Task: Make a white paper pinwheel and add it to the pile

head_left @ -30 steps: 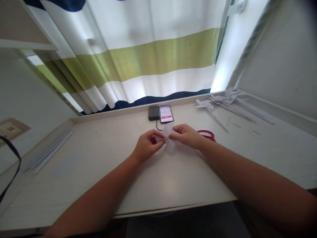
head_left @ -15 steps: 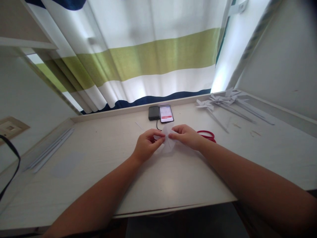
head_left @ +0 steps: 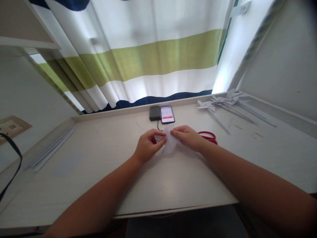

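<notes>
Paper is sitting between our pinching left hand at nine o'clock and right hand at three.

- Two bare forearms come into the frame, one from the lower left and one from the lower right.
- No sleeve is visible on either arm; both are uncovered as far as the picture edge.
- The left hand wears no glove, ring or watch.
- The right hand is bare too, with short, unpainted fingernails.
</notes>
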### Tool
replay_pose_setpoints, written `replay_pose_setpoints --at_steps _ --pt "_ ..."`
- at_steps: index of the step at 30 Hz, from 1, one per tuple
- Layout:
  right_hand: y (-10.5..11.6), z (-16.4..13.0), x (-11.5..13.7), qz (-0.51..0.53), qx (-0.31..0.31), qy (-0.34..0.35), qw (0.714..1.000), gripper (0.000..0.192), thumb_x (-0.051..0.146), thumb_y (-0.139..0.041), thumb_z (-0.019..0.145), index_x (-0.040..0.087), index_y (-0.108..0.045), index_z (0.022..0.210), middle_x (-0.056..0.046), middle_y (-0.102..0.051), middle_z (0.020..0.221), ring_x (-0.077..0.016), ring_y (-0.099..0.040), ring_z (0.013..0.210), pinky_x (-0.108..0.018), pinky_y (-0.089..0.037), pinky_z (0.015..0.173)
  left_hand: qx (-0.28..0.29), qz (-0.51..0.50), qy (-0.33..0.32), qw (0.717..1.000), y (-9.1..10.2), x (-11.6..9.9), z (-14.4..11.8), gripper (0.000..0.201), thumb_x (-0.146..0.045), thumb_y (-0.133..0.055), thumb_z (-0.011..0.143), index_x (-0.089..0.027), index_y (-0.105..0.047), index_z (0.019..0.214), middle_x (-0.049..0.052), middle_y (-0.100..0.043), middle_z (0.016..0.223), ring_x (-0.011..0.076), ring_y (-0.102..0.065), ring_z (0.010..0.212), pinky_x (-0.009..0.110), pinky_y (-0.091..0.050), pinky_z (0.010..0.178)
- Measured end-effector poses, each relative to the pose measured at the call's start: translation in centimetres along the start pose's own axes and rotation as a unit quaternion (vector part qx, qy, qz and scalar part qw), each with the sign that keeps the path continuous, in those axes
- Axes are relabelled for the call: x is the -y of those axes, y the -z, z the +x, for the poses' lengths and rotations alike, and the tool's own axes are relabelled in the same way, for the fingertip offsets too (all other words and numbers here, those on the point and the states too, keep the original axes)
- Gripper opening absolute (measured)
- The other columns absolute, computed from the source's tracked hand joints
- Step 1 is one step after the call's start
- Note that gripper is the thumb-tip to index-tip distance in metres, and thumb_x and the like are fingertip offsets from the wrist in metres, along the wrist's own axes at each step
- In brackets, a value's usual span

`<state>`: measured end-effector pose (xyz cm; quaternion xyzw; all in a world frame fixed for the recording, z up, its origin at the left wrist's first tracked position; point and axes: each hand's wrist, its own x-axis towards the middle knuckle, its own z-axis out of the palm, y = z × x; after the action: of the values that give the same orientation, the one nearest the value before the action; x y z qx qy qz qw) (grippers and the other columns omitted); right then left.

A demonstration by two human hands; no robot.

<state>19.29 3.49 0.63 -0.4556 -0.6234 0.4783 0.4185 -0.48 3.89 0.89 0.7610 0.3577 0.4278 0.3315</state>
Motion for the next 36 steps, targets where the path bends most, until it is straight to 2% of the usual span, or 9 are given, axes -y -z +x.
replay_pose_setpoints --at_steps 6,11,14,18,22,27,36 --pt "-0.1 -0.1 0.5 -0.069 -0.005 0.015 0.998 0.033 0.042 -0.053 0.081 0.013 -0.064 0.068 0.001 -0.056 0.058 -0.0102 -0.049 0.053 -0.022 -0.036 0.051 0.008 0.016 -0.023 1.0 0.1 0.0 0.1 0.014 -0.025 -0.067 0.075 -0.018 -0.07 0.087 0.007 -0.064 0.097 0.0151 -0.061 0.079 0.022 -0.052 0.06" --pt "-0.3 -0.2 0.8 -0.021 -0.004 0.01 1.0 0.03 0.04 -0.055 0.08 0.014 -0.064 0.069 0.0 -0.06 0.058 -0.0109 -0.054 0.052 -0.021 -0.04 0.049 0.003 0.02 -0.027 0.999 0.1 -0.1 0.0 0.015 -0.026 -0.067 0.075 -0.018 -0.07 0.088 0.008 -0.063 0.098 0.0146 -0.061 0.078 0.022 -0.053 0.06" --pt "-0.2 -0.4 1.2 0.01 0.034 0.003 0.999 0.024 0.036 -0.06 0.078 0.013 -0.066 0.076 -0.003 -0.065 0.068 -0.0132 -0.06 0.061 -0.023 -0.047 0.056 -0.001 0.011 -0.016 1.0 0.1 -0.1 0.0 0.019 -0.027 -0.068 0.075 -0.017 -0.068 0.091 0.007 -0.064 0.095 0.0154 -0.062 0.078 0.024 -0.054 0.063" --pt "0.0 -0.6 1.6 -0.015 0.06 -0.024 0.998 0.021 0.03 -0.065 0.074 0.013 -0.068 0.085 -0.006 -0.07 0.077 -0.0165 -0.065 0.068 -0.026 -0.052 0.063 -0.007 -0.002 0.018 1.0 0.1 0.0 0.0 0.024 -0.03 -0.07 0.073 -0.016 -0.066 0.093 0.006 -0.066 0.093 0.014 -0.063 0.069 0.025 -0.055 0.061" --pt "0.1 -0.6 1.6 -0.026 0.04 -0.027 0.999 0.021 0.031 -0.064 0.075 0.012 -0.069 0.081 -0.005 -0.07 0.073 -0.0167 -0.065 0.065 -0.025 -0.052 0.06 0.006 -0.018 0.05 0.999 0.1 -0.1 0.0 0.03 -0.032 -0.072 0.071 -0.015 -0.065 0.094 0.007 -0.067 0.092 0.0137 -0.064 0.063 0.025 -0.054 0.057" --pt "0.1 -0.4 1.3 -0.028 0.036 -0.025 0.999 0.021 0.031 -0.063 0.076 0.012 -0.07 0.081 -0.005 -0.07 0.072 -0.0163 -0.065 0.064 -0.025 -0.052 0.059 -0.007 -0.04 0.039 0.998 0.1 -0.1 0.1 0.024 -0.032 -0.074 0.069 -0.014 -0.067 0.084 0.008 -0.065 0.103 0.0125 -0.063 0.067 0.025 -0.055 0.06" --pt "0.0 -0.4 0.8 -0.047 0.032 -0.017 0.998 0.022 0.034 -0.062 0.078 0.013 -0.069 0.081 -0.006 -0.071 0.074 -0.0172 -0.067 0.066 -0.025 -0.05 0.06 -0.011 -0.051 0.023 0.998 0.0 0.3 0.2 0.019 -0.033 -0.062 0.081 -0.016 -0.071 0.085 0.009 -0.063 0.104 0.0141 -0.063 0.073 0.026 -0.055 0.062"
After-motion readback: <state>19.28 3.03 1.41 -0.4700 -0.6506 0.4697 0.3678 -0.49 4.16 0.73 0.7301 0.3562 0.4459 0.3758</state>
